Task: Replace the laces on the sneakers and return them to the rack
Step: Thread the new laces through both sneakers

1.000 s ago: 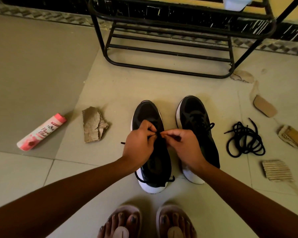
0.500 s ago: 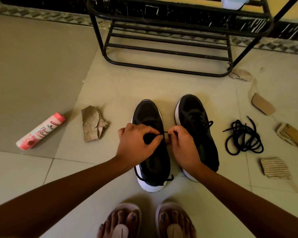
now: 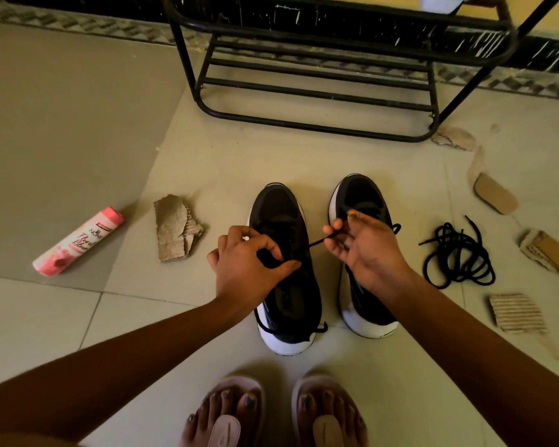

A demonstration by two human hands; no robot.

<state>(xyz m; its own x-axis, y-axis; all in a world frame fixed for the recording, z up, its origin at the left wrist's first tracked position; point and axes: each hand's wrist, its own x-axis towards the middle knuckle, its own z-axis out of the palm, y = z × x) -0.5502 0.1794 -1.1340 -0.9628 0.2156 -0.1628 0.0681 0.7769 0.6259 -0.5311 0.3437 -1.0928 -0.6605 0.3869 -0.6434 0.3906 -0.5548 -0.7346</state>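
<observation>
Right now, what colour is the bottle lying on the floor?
The bottle is white and pink with a pink cap, seen clearly in the head view.

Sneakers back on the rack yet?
No, the left sneaker and the right sneaker both stand on the floor in front of the rack.

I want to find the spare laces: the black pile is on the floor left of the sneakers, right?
No. The head view shows the pile of loose black laces on the floor to the right of the sneakers, not the left.
</observation>
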